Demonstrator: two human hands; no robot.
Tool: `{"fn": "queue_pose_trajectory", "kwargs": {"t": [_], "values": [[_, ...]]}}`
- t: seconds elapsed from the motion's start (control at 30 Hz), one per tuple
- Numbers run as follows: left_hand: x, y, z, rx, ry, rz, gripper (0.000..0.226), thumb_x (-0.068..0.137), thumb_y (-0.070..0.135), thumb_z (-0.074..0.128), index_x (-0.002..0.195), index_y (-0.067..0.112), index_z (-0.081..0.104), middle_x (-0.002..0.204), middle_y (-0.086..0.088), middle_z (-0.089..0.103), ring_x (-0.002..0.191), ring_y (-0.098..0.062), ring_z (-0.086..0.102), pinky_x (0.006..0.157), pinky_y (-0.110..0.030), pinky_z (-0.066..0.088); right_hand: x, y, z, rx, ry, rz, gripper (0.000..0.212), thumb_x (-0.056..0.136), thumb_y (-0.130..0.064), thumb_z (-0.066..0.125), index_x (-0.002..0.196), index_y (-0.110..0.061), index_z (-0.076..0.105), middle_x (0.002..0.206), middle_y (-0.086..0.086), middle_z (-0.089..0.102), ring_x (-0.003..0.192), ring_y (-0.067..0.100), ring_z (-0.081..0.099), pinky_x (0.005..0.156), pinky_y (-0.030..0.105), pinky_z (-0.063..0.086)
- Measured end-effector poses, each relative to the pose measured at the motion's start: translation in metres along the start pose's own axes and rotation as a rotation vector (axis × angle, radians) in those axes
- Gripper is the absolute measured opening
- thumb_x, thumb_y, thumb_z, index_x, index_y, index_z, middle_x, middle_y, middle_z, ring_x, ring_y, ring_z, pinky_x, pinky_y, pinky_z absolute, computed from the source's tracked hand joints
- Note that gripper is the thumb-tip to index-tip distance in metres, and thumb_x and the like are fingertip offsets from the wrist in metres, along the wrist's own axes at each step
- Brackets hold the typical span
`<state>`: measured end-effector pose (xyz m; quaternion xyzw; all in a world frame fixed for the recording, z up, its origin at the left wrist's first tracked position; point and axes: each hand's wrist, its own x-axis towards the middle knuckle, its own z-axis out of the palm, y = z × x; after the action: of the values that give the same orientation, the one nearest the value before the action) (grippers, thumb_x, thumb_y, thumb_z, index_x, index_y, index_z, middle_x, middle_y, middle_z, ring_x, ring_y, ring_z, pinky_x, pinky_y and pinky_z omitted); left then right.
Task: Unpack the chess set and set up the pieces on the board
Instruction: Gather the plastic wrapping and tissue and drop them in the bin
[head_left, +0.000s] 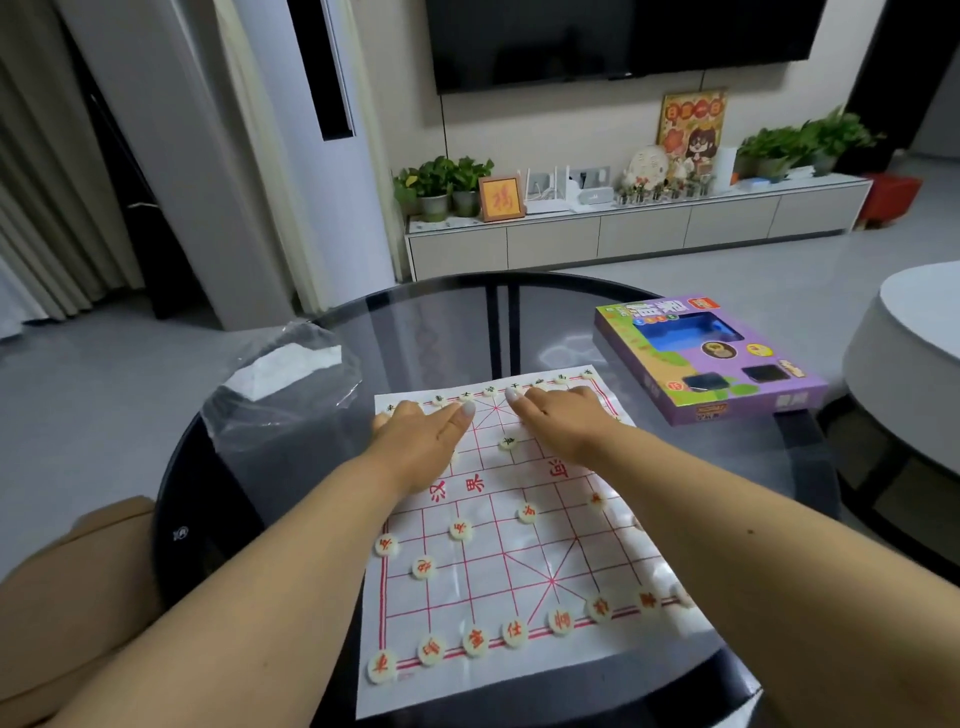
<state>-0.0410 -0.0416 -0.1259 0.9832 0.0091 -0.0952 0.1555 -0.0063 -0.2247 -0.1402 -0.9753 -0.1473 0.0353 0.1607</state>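
A white paper xiangqi board (524, 551) with red grid lines lies on the round glass table (426, 322). Round cream pieces with red characters (514, 633) line the near rows; pieces with dark characters (508, 442) stand along the far rows. My left hand (421, 441) lies flat, palm down, on the board's far left part, fingers reaching the far row. My right hand (561, 421) lies flat on the far right part. Both hands cover some far pieces and hold nothing that I can see.
The purple chess set box (711, 358) with a blue tray lies at the table's far right. A crumpled clear plastic bag (275, 395) sits at the far left. A white round table (914, 343) stands to the right, a TV cabinet beyond.
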Motion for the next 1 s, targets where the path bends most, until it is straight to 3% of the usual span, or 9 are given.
{"fn": "queue_pose_trajectory", "kwargs": {"t": [0.27,0.5,0.63,0.73,0.9,1.0], "values": [[0.027,0.008,-0.013,-0.014,-0.043,-0.052,0.059,0.097,0.058,0.002,0.15,0.039,0.017,0.156,-0.009,0.021,0.145,-0.032,0.008,0.115,-0.047,0.006,0.036,0.0,-0.001,-0.039,-0.013,0.059,0.061,0.1,-0.048,0.006,0.137,-0.016,0.042,0.139,0.01,0.049,0.131,0.028,0.038,0.111,0.043,0.014],[0.055,0.002,-0.02,-0.001,0.013,0.012,0.058,0.099,0.054,0.004,0.147,0.035,0.03,0.149,-0.008,0.033,0.142,-0.032,0.016,0.115,-0.048,0.01,0.059,0.003,-0.001,-0.006,0.091,0.032,0.052,0.102,-0.041,0.011,0.128,-0.015,0.049,0.127,0.009,0.056,0.12,0.026,0.048,0.108,0.044,0.021],[0.075,-0.042,-0.024,0.078,0.267,-0.057,0.046,0.097,0.054,0.033,0.129,0.027,0.052,0.129,-0.009,0.053,0.128,-0.029,0.035,0.101,-0.045,0.029,0.07,-0.003,0.008,0.073,0.256,-0.007,0.041,0.101,-0.044,0.019,0.093,-0.018,0.05,0.088,0.002,0.058,0.088,0.021,0.053,0.097,0.04,0.031],[0.077,-0.088,-0.034,0.125,0.416,-0.211,0.044,0.091,0.047,0.056,0.125,0.021,0.059,0.121,-0.007,0.059,0.124,-0.028,0.038,0.093,-0.04,0.032,0.076,-0.016,0.017,0.101,0.297,-0.027,0.041,0.101,-0.044,0.021,0.085,-0.017,0.048,0.077,-0.001,0.053,0.078,0.02,0.049,0.091,0.039,0.034],[0.072,-0.149,-0.042,0.001,0.296,-0.37,0.055,0.082,0.049,0.068,0.127,0.02,0.057,0.13,-0.003,0.058,0.126,-0.028,0.046,0.107,-0.042,0.027,0.082,-0.038,0.027,0.149,0.306,-0.092,0.051,0.101,-0.044,0.023,0.09,-0.01,0.059,0.086,0.005,0.064,0.083,0.023,0.057,0.085,0.036,0.04],[0.073,-0.17,-0.034,-0.018,0.383,-0.33,0.037,0.083,0.045,0.07,0.112,0.024,0.066,0.118,0.001,0.066,0.118,-0.023,0.054,0.102,-0.036,0.025,0.086,-0.051,0.033,0.168,0.316,-0.119,0.052,0.101,-0.043,0.023,0.092,-0.009,0.061,0.088,0.007,0.066,0.084,0.024,0.058,0.086,0.037,0.042]]}}
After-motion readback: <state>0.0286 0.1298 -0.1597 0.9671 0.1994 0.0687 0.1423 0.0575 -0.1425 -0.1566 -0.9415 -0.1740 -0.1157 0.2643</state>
